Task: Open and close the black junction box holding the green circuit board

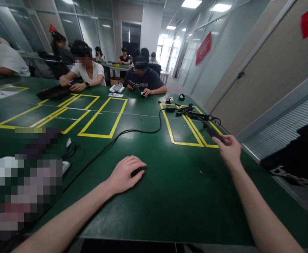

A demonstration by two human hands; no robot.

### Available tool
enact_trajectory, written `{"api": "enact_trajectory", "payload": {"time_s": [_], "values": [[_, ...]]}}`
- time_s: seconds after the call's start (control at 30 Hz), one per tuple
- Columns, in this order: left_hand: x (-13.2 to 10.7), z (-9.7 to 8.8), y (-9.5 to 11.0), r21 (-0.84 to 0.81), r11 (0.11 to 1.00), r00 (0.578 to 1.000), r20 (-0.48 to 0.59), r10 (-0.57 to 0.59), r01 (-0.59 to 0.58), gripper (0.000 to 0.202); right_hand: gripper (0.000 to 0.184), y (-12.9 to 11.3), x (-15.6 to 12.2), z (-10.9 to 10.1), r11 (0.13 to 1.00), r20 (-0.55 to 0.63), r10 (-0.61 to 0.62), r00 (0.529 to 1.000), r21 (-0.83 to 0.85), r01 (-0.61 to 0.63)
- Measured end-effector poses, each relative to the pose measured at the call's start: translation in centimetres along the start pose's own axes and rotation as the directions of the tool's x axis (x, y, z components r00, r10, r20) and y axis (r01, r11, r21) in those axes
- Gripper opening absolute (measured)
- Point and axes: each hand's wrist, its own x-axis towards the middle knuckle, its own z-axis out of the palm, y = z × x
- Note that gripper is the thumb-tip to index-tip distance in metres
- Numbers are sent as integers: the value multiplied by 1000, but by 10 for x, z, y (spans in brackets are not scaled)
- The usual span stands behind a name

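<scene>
Head view: right hand [230, 149] pinches black block [214, 133], left hand [126, 174] lies unclenched; navy shirt [154, 83] shows "Wave".

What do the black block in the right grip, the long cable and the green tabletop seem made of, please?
Black block: probably matte plastic; its surface looks dull.
Long cable: likely satin rubbery plastic, bending smoothly.
Green tabletop: perhaps satin coating or mat, softly reflecting light.

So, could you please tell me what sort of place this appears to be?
Probably a shared office or workshop room: it has a large green table marked with yellow tape, people sitting at it, and glass partitions behind.
</scene>
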Motion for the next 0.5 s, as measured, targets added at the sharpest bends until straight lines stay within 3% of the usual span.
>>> {"api": "enact_trajectory", "payload": {"time_s": [0.13,0.2,0.5], "values": [[0,0,0,-20,1000,999,37,-19,19,19,34,45,7,-8,922,-9,9,1000,-387,-12],[0,0,-1,-23,999,999,44,-24,25,19,35,60,9,-14,869,-10,2,1000,-495,-6],[-1,-2,-1,-41,998,996,77,-36,39,19,44,75,15,-19,842,51,-26,998,-538,49]]}}
